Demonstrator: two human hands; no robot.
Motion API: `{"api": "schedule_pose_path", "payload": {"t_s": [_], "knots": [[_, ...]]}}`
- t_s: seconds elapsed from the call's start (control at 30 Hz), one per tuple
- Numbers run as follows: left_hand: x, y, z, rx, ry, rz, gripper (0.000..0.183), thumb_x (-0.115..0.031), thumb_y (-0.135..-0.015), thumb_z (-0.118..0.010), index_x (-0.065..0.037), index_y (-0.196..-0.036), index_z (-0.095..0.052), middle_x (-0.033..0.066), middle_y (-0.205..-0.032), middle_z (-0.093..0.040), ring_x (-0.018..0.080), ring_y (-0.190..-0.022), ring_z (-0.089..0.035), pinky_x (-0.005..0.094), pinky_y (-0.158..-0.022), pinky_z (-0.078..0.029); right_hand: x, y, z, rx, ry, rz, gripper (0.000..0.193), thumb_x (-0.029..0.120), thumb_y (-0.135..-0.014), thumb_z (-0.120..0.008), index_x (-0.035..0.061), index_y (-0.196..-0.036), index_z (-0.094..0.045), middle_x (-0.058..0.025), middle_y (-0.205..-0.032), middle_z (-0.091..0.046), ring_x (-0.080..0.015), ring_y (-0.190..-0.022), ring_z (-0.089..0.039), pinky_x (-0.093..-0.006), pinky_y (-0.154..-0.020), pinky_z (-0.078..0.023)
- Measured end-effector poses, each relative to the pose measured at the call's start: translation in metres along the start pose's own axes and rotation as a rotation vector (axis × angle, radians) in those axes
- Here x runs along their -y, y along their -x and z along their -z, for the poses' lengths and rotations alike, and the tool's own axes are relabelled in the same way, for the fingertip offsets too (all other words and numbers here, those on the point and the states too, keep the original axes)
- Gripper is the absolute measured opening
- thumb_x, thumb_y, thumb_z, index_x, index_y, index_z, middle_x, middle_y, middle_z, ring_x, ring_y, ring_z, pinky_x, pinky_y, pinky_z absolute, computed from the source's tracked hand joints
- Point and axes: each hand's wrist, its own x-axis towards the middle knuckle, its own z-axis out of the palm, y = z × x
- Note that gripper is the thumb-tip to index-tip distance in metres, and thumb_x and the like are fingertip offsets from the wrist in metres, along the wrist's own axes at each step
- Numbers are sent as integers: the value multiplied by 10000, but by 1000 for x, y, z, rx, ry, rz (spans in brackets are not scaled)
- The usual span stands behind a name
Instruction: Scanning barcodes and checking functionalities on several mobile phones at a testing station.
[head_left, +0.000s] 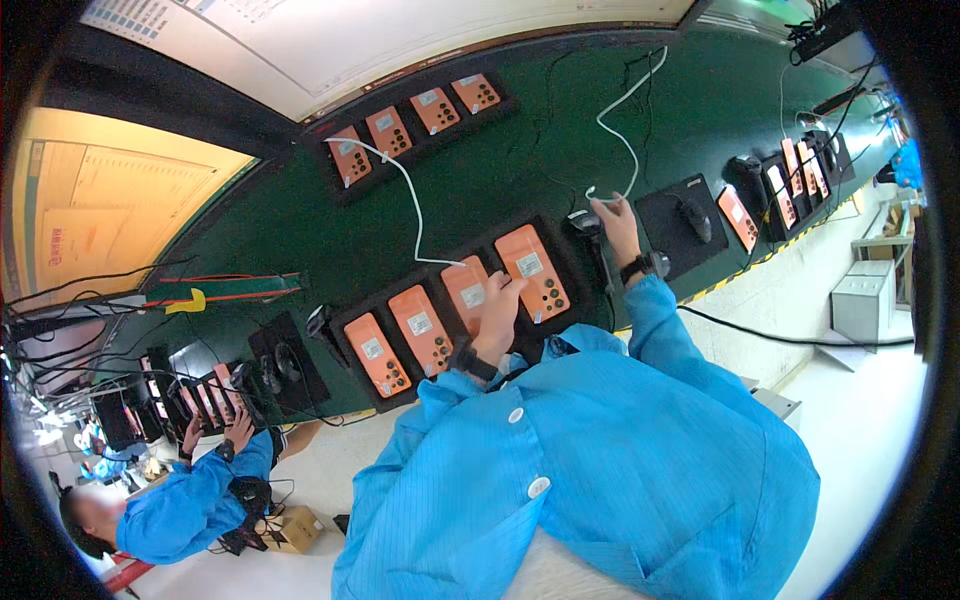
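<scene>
In front of me, several orange phones lie back side up in a black foam tray (pixel 463 341), each with a white label and dark camera rings. My left hand (pixel 497 312) grips the lower part of the third orange phone (pixel 463 284) from the left, covering its camera end. A white cable (pixel 414 205) reaches that phone's upper end. To the right, my right hand (pixel 617 226) pinches the end of another white cable (pixel 622 140), raised over the table beside a black handheld scanner (pixel 583 222). Next to the left hand lies the rightmost orange phone (pixel 531 264).
Behind stands a second black tray (pixel 425 140) of orange phones, under a large monitor (pixel 400 45). A black mouse (pixel 696 218) rests on a mat at right, near another orange phone (pixel 738 220). Another scanner (pixel 318 321) is at left. A co-worker in blue (pixel 190 505) handles phones farther left.
</scene>
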Motion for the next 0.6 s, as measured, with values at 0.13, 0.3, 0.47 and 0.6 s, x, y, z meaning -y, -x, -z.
{"api": "schedule_pose_path", "payload": {"t_s": [0.13,0.3,0.47,0.6], "knots": [[-10,-9,-15,32,85,113,375,-149,-836,-611,8,-1161,-508,98,-1090,-591,166,-1053,-537,317,-938,-397,15,-18,6,125,-209,-95,272,189,-905,-604,-23,-1075,-603,-45,-904,-632,-117,-816,-597,-238,-721,-472],[-5,-28,-38,13,-197,-143,304,-34,-798,-616,-10,-1086,-523,62,-965,-606,168,-920,-591,309,-802,-478,95,29,7,267,-545,-41,225,196,-934,-568,-5,-1027,-609,-49,-880,-633,-130,-798,-610,-263,-739,-510],[-28,-29,-41,51,26,-321,491,41,-737,-615,-2,-1185,-418,107,-1133,-535,194,-1034,-561,308,-884,-474,126,70,-1,395,-694,-82,186,133,-925,-574,-12,-1040,-598,-75,-895,-638,-142,-809,-625,-273,-740,-521],[-71,-10,-44,215,-271,-473,505,-69,-773,-691,-14,-1203,-433,101,-1118,-549,172,-1025,-562,288,-871,-468,136,89,-12,352,-684,-31,187,118,-917,-582,-23,-1040,-601,-85,-895,-646,-149,-823,-631,-282,-755,-529]]}}
